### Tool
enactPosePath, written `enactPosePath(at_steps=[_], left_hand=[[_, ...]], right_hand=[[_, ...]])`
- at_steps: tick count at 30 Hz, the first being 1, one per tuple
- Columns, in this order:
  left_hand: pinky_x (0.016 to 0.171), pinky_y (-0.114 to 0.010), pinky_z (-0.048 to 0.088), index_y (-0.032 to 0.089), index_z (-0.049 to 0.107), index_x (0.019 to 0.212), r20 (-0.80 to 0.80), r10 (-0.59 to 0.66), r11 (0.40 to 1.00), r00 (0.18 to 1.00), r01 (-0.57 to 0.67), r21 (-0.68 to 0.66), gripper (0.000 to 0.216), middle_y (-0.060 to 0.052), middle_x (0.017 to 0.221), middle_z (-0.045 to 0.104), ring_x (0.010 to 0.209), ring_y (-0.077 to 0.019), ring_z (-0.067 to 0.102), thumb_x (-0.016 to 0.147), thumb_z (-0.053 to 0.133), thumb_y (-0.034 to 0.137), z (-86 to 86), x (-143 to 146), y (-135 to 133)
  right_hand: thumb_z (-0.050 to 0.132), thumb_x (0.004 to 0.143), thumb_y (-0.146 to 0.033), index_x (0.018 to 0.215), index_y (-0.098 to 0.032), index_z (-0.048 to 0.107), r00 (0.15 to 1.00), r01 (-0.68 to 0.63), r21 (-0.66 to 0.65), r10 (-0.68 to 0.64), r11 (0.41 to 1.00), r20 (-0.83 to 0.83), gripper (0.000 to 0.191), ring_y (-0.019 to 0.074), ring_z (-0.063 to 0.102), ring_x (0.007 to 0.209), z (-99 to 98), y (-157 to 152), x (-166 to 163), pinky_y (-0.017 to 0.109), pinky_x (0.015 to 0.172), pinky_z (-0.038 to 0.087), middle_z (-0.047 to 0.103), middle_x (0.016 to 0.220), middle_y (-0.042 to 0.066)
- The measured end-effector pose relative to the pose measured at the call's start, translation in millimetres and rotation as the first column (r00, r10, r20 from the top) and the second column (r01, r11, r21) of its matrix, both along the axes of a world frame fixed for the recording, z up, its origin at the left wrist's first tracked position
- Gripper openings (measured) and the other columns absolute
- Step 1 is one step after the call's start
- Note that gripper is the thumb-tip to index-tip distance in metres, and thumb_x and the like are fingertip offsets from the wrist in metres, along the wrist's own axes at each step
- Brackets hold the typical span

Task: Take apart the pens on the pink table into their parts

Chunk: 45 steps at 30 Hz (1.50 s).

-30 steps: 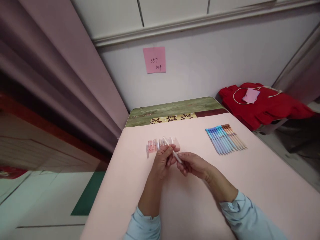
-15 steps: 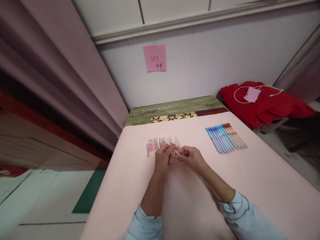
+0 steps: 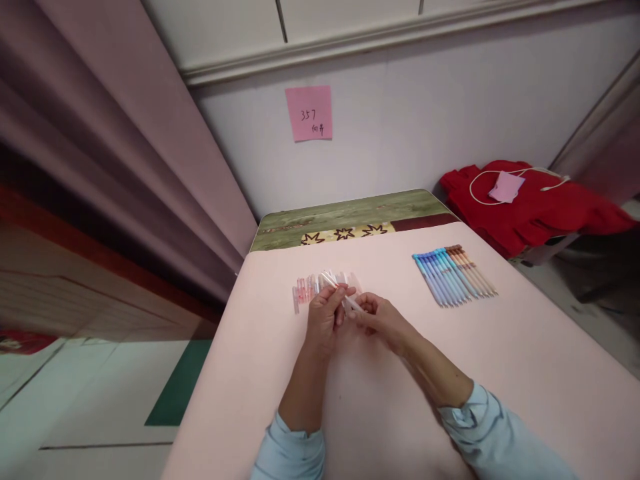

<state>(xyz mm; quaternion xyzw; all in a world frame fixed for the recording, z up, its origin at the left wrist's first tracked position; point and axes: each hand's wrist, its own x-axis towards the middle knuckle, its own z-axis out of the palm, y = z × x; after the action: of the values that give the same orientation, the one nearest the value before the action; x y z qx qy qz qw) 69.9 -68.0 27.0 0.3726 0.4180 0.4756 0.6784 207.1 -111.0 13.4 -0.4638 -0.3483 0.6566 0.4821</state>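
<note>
My left hand (image 3: pixel 326 312) is closed, thumb and fingers pinching a slim, whitish pen barrel (image 3: pixel 354 305) that slants between my hands. My right hand (image 3: pixel 379 319) has its fingertips pressed together on the lower right end of this barrel. Its upper left end pokes out beyond my left hand, with a small orange-red spot near my thumb. Just behind my hands lies a row of clear and pinkish pen parts (image 3: pixel 301 291) on the pink table cover, partly hidden by my fingers. Finer detail of the held piece is too small to make out.
To the right, several pens (image 3: pixel 453 279) with blue and brown tops lie side by side. A patterned green strip (image 3: pixel 345 215) shows at the table's far edge. Red cloth (image 3: pixel 500 223) with a white cable sits beyond the right corner. A pink note (image 3: pixel 309 113) hangs on the wall.
My right hand has shifted slightly down, and more of the whitish barrel shows between my hands. My left hand stays nearly in place.
</note>
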Motion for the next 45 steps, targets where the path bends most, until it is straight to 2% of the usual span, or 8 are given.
enactPosePath(at_steps=[4, 9, 15, 19, 25, 30, 35, 45], left_hand=[[0.036, -0.018, 0.023, 0.013, 0.066, 0.091, 0.019, -0.001, 1.0, 1.0, 0.001, 0.011, 0.036, -0.004, 0.083, 0.073, 0.034, 0.0014, 0.032, 0.07, 0.077, 0.041, -0.6, -0.8, 1.0], [0.035, -0.018, 0.019, 0.013, 0.066, 0.087, 0.015, 0.016, 1.0, 1.0, -0.016, 0.0, 0.036, -0.004, 0.08, 0.073, 0.034, 0.001, 0.034, 0.068, 0.079, 0.041, 0.5, -2.3, 2.0], [0.035, -0.018, 0.018, 0.012, 0.065, 0.09, 0.022, 0.016, 1.0, 1.0, -0.016, 0.009, 0.037, -0.006, 0.086, 0.073, 0.035, 0.0012, 0.034, 0.07, 0.077, 0.041, -0.8, -3.0, 3.0], [0.035, -0.017, 0.017, 0.012, 0.064, 0.091, 0.038, 0.027, 0.999, 0.999, -0.028, 0.023, 0.036, -0.007, 0.086, 0.073, 0.034, 0.0015, 0.033, 0.072, 0.076, 0.041, -3.8, -4.7, 4.4], [0.035, -0.017, 0.02, 0.013, 0.065, 0.095, 0.02, 0.017, 1.0, 1.0, -0.017, 0.014, 0.038, -0.006, 0.089, 0.073, 0.035, 0.0011, 0.035, 0.073, 0.076, 0.041, -5.2, -4.0, 3.8], [0.035, -0.017, 0.019, 0.013, 0.063, 0.092, 0.028, 0.055, 0.998, 0.998, -0.055, 0.019, 0.037, -0.007, 0.087, 0.073, 0.035, 0.0007, 0.036, 0.073, 0.076, 0.041, -3.7, -3.8, 4.9], [0.035, -0.017, 0.02, 0.013, 0.062, 0.094, 0.024, 0.051, 0.998, 0.998, -0.052, 0.018, 0.036, -0.008, 0.089, 0.073, 0.035, -0.0001, 0.038, 0.074, 0.075, 0.04, -3.1, -4.1, 4.6], [0.036, -0.016, 0.025, 0.013, 0.062, 0.096, 0.073, 0.144, 0.989, 0.987, -0.147, 0.034, 0.038, -0.002, 0.074, 0.068, 0.04, -0.0027, 0.043, 0.074, 0.075, 0.04, -5.3, -8.8, 10.9]], right_hand=[[0.056, 0.081, -0.066, 0.08, -0.016, 0.063, 0.995, -0.1, -0.099, 0.097, 0.99, -0.028, 0.051, 0.0077, 0.042, 0.041, -1.2, 0.3, -0.9, 0.022, 0.042, 0.025, 0.056, 0.055, -0.002], [0.083, 0.062, -0.046, 0.082, -0.019, 0.058, 0.997, 0.006, -0.017, -0.008, 1.0, -0.075, 0.042, 0.0089, 0.052, 0.056, 3.2, -0.4, -0.2, 0.02, 0.05, 0.036, 0.061, 0.068, -0.003], [0.058, 0.08, -0.065, 0.078, -0.015, 0.061, 0.995, -0.09, -0.106, 0.084, 0.99, -0.061, 0.05, 0.0064, 0.038, 0.04, -0.9, 0.3, -1.4, 0.021, 0.04, 0.022, 0.051, 0.053, -0.003], [0.084, 0.062, -0.046, 0.085, -0.019, 0.058, 0.998, 0.01, -0.031, -0.012, 0.999, -0.068, 0.044, 0.0083, 0.051, 0.055, 0.6, 0.0, -1.0, 0.019, 0.048, 0.034, 0.06, 0.069, -0.003], [0.06, 0.08, -0.063, 0.081, -0.015, 0.062, 0.993, -0.103, -0.101, 0.097, 0.99, -0.064, 0.048, 0.0059, 0.038, 0.04, 1.6, 0.2, -1.3, 0.02, 0.039, 0.022, 0.052, 0.053, -0.004], [0.085, 0.061, -0.045, 0.085, -0.018, 0.058, 0.998, 0.037, -0.012, -0.038, 0.999, -0.042, 0.045, 0.0071, 0.052, 0.056, -3.3, 1.7, -0.1, 0.017, 0.048, 0.034, 0.062, 0.072, -0.004], [0.06, 0.079, -0.066, 0.079, -0.015, 0.061, 0.996, -0.067, -0.096, 0.061, 0.993, -0.06, 0.05, 0.0062, 0.04, 0.039, -3.1, 1.7, 0.5, 0.02, 0.039, 0.022, 0.052, 0.053, -0.004], [0.079, 0.066, -0.042, 0.084, -0.018, 0.058, 0.998, -0.035, -0.051, 0.032, 0.998, -0.055, 0.037, 0.0067, 0.048, 0.049, -7.5, 4.2, 0.4, 0.019, 0.045, 0.032, 0.058, 0.062, -0.005]])
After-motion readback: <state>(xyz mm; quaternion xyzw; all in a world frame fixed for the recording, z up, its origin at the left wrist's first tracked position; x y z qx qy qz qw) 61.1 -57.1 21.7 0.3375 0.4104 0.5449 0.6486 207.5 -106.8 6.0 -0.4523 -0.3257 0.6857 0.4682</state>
